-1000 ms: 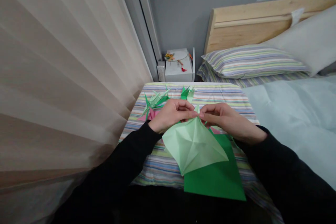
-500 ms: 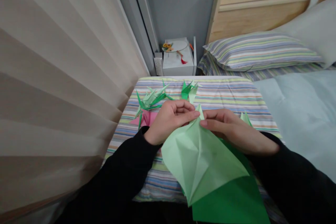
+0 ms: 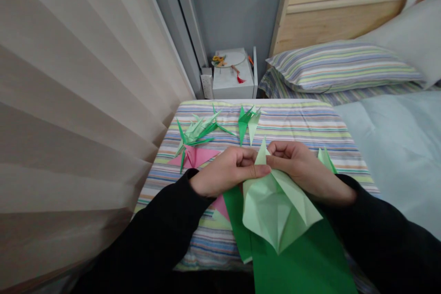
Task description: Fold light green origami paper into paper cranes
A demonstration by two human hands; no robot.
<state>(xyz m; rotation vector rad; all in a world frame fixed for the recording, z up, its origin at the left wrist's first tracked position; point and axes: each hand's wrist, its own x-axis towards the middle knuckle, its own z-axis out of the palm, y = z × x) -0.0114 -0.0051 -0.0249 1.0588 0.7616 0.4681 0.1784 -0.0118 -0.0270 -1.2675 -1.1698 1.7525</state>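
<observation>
A sheet of light green origami paper (image 3: 272, 211), creased and partly folded, is held up between both my hands. My left hand (image 3: 234, 170) pinches its upper left side, thumb on the front. My right hand (image 3: 299, 165) grips the upper right side, fingers curled behind. The paper narrows to a point between the fingertips, and its lower part bulges open toward me. Below it lies dark green paper (image 3: 303, 266). Left of my left hand is a pink paper crane (image 3: 196, 157), with a pile of green folded cranes (image 3: 200, 128) just behind it.
More green folded pieces (image 3: 248, 124) stand at the back of the striped cloth (image 3: 292, 124), and another (image 3: 326, 160) by my right wrist. A pleated curtain (image 3: 86, 101) borders the left, a bed (image 3: 396, 124) the right. Behind is a white cabinet (image 3: 232, 82).
The light green paper has tilted and its sides have folded inward, so it looks narrower. Both hands have come slightly nearer to me, uncovering more of the pink crane and dark green paper.
</observation>
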